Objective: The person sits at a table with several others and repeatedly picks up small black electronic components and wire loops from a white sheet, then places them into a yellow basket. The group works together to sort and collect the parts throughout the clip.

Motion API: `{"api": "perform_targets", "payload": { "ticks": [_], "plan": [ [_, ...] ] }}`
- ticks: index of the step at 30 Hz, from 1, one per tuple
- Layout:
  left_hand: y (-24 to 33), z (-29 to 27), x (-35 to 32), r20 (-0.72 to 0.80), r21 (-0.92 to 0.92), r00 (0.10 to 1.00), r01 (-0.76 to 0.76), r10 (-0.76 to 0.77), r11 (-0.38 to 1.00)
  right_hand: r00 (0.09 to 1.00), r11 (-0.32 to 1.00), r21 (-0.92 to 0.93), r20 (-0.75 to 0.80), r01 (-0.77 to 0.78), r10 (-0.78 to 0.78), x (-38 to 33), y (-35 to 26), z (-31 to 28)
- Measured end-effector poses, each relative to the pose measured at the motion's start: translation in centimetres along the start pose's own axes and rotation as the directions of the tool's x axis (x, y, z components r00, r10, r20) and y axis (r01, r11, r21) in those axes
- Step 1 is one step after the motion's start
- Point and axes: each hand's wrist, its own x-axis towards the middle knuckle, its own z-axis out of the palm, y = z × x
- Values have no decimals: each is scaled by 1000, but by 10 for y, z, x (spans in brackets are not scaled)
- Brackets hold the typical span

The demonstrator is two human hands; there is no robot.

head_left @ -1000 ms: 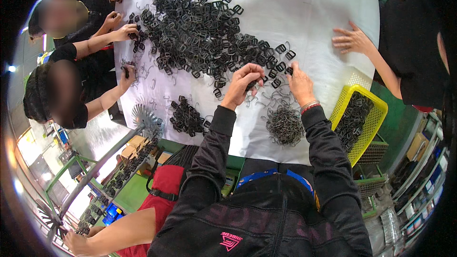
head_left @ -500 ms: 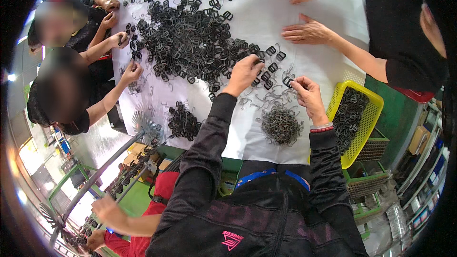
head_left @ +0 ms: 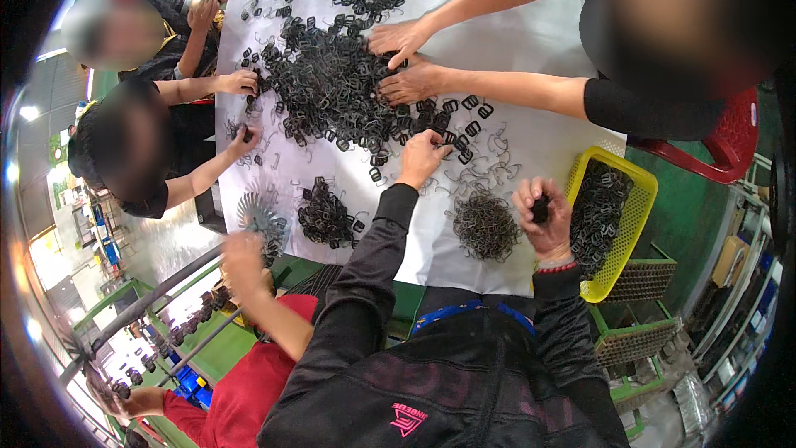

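Observation:
A large heap of black plastic slide buckles (head_left: 327, 87) covers the middle of the white table. At its near right edge is my left hand (head_left: 423, 159), fingers pinched together beside loose buckles; whatever is between the fingertips is hidden. My right hand (head_left: 554, 228) is turned palm up near the basket, its fingers curled around a small black buckle (head_left: 541, 208). Between my arms lies a round pile of thin wire hooks (head_left: 484, 226), with loose hooks (head_left: 497, 158) scattered beyond it. A smaller pile of black buckles (head_left: 325, 214) sits left of my left forearm.
A yellow plastic basket (head_left: 637, 214) of black buckles stands at the right table edge. Across the right side, a co-worker's two hands (head_left: 419, 83) reach into the heap. Other people work along the left edge. Near my left elbow, a red-sleeved person works beside a bladed metal wheel (head_left: 264, 217).
My right hand has drawn back toward me and turned palm up with the black buckle. My left hand has shifted slightly nearer. The co-worker's hands at right have moved left into the heap.

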Motion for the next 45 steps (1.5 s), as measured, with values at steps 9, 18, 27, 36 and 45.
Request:
{"api": "perform_targets", "payload": {
  "ticks": [9, 18, 27, 36, 45],
  "plan": [
    [-12, 40, -10, -116, 218, 993, 28, -2, 976, 931, 966, 193, -288, -173, 225, -89, 70, -45],
    [121, -11, -91, -289, -120, 908, -349, 304, 929, 981, 967, 171, -14, -188, 193, -109, 21, -21],
    [251, 25, -212, 163, 129, 818, -572, 552, 810, 992, 988, -146, 120, 54, -37, -105, 15, -56],
    [222, 28, -205, 130, 4, 849, -517, 512, 856, 996, 998, 19, -71, -57, 58, -177, -67, -98],
    [55, 19, -80, -125, 67, 982, -132, 139, 989, 611, -398, -770, 13, -499, -792, -196, -99, -89]
  ]
}}
